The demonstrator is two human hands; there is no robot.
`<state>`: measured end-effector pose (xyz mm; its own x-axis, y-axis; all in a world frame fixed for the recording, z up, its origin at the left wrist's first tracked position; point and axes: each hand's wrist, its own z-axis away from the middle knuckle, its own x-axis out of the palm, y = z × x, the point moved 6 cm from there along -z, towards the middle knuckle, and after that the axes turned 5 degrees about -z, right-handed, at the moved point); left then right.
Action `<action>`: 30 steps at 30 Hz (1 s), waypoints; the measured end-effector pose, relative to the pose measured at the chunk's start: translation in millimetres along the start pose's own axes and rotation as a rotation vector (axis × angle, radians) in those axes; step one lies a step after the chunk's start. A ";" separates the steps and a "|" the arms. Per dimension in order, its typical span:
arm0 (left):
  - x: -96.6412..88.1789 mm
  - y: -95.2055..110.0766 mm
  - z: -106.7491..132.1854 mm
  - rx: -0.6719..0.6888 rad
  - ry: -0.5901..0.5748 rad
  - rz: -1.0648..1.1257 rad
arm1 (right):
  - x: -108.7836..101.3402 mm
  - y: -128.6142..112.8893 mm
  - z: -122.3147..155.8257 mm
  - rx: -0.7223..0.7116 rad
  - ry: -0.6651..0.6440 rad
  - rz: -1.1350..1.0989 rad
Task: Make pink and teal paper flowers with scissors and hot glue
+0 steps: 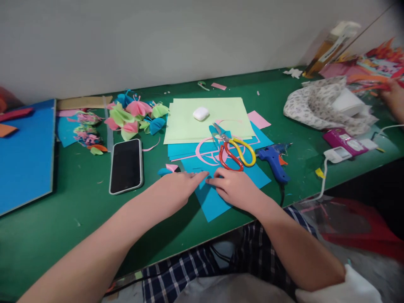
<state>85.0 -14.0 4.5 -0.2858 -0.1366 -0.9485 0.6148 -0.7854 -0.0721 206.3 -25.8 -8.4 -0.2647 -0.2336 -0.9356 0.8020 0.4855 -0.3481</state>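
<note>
My left hand (176,187) lies low over a blue paper sheet (213,208), its fingers stretched out together toward the right. Fingertip to fingertip with it, my right hand (236,189) has bent fingers pinched at what looks like a small piece of blue paper, mostly hidden. Just beyond my hands rest scissors (235,151) with one red and one yellow handle, blades half apart. They lie across pink cut-out paper (203,151). A small pink and blue folded paper piece (170,169) sits behind my left wrist.
Pale green sheets (183,120) carry a white rounded case (201,113). A phone (126,166) and colourful folded-paper shapes (135,113) lie left. Rightward are a blue glue gun (274,162), a patterned cloth bundle (309,105), a magenta device (342,141) and another person's hand (394,99).
</note>
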 end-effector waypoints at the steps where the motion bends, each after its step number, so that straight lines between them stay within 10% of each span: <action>1: -0.7 0.4 -0.3 -0.001 -0.003 0.002 | 0.4 -0.8 -0.2 -0.006 -0.006 0.006; 30: 5.5 2.7 -6.2 0.050 -0.096 -0.087 | 6.9 -4.0 -2.1 -0.023 0.054 -0.026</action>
<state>89.7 -13.0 -2.8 -0.4068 -0.1221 -0.9053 0.5478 -0.8257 -0.1348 200.1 -27.5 -13.6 -0.3146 -0.2013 -0.9276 0.7817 0.4995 -0.3735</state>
